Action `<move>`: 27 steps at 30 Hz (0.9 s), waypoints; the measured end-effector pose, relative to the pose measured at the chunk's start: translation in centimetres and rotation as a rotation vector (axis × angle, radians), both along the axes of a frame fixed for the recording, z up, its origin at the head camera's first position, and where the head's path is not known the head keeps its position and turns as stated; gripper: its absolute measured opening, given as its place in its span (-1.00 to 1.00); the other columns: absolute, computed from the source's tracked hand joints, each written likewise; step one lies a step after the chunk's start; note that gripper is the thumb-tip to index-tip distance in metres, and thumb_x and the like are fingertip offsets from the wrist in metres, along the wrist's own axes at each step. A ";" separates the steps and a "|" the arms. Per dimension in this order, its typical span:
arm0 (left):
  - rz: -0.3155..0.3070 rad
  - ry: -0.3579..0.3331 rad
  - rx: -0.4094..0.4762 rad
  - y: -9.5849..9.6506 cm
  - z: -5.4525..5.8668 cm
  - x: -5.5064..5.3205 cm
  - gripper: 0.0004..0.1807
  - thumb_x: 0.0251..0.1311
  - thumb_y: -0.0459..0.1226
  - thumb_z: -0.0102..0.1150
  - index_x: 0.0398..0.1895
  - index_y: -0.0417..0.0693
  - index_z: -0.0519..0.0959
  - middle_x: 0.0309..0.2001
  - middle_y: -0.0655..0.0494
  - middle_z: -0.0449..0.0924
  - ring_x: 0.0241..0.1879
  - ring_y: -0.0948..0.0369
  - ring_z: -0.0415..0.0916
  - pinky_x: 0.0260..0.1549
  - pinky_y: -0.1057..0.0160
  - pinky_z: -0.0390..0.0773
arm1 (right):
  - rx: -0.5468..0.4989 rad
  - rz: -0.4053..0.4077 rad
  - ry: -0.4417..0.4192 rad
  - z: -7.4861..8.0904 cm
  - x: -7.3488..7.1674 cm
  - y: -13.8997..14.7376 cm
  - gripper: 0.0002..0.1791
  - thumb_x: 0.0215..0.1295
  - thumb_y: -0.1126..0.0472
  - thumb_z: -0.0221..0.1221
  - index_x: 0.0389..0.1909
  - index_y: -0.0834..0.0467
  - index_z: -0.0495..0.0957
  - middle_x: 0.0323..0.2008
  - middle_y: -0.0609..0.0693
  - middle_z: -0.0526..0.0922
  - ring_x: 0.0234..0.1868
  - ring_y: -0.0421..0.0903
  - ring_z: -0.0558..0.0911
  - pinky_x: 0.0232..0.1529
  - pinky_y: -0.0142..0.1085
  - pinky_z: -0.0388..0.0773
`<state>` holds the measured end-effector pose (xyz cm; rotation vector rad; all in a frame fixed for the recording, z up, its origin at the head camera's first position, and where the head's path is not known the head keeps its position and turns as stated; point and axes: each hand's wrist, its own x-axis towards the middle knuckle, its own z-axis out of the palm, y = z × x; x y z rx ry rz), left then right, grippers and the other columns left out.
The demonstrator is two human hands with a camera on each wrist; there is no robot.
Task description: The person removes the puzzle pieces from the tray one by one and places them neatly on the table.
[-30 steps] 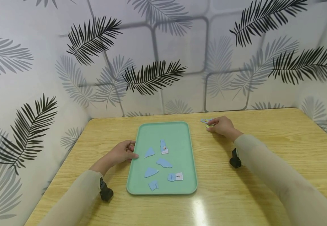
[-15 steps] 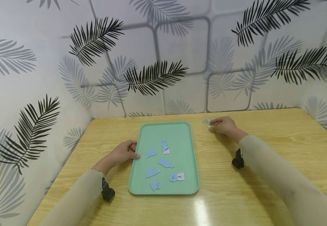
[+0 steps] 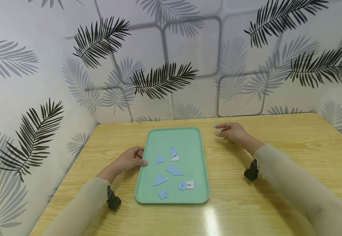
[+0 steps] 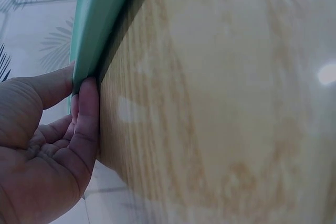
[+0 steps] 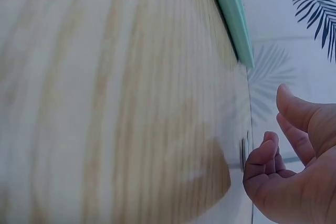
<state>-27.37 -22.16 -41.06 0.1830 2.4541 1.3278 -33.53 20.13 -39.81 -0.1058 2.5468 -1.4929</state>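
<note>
My left hand grips the left edge of a green tray, thumb on the rim and fingers beneath, as the left wrist view also shows. Flat light-blue pieces, several of them, lie apart on the tray; one piece is near the middle, and another has a white printed end. Right of the tray, my right hand is low over a small pile of blue pieces, mostly hidden by its fingers. In the right wrist view, thumb and fingers stand apart beside the thin edges of the pile.
The wooden table reaches back to a wall covered with leaf-patterned paper. A second papered wall is on the left. Each forearm carries a small black camera, one on the left wrist and one on the right.
My right thumb and fingers have spread and now cover more of the pile; the yellow on the pieces is out of sight. My left hand keeps its grip, and the tray pieces lie as before.
</note>
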 end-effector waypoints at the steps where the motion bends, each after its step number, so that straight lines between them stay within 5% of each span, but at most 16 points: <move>1: -0.001 0.002 -0.002 0.0 0.0 0.0 -0.30 0.20 -0.41 0.29 0.36 -0.38 0.22 -0.16 -0.07 0.34 -0.26 0.13 0.33 -0.35 0.24 0.55 | -0.010 0.012 -0.002 0.1 0.2 -0.2 -0.46 0.33 0.18 0.25 0.28 0.27 0.43 0.10 0.25 0.42 -0.01 0.06 0.41 -0.01 -0.19 0.38; 12: -0.002 0.000 -0.021 -0.1 0.1 0.0 -0.29 0.20 -0.38 0.30 0.37 -0.35 0.22 -0.14 -0.07 0.35 -0.25 0.12 0.33 -0.34 0.23 0.56 | -0.125 0.150 0.034 0.1 1.0 -3.7 -0.47 0.29 0.28 0.27 0.25 0.32 0.44 -0.11 0.14 0.47 -0.22 -0.06 0.44 -0.23 -0.24 0.47; 27: 0.001 -0.006 -0.010 -0.1 0.2 0.0 -0.29 0.20 -0.43 0.29 0.38 -0.35 0.20 -0.15 -0.07 0.35 -0.26 0.12 0.34 -0.35 0.25 0.55 | -0.099 0.452 -0.009 0.3 0.9 -10.2 -0.50 0.23 0.31 0.31 0.20 0.27 0.51 0.10 0.20 0.54 0.10 0.03 0.50 -0.10 -0.22 0.54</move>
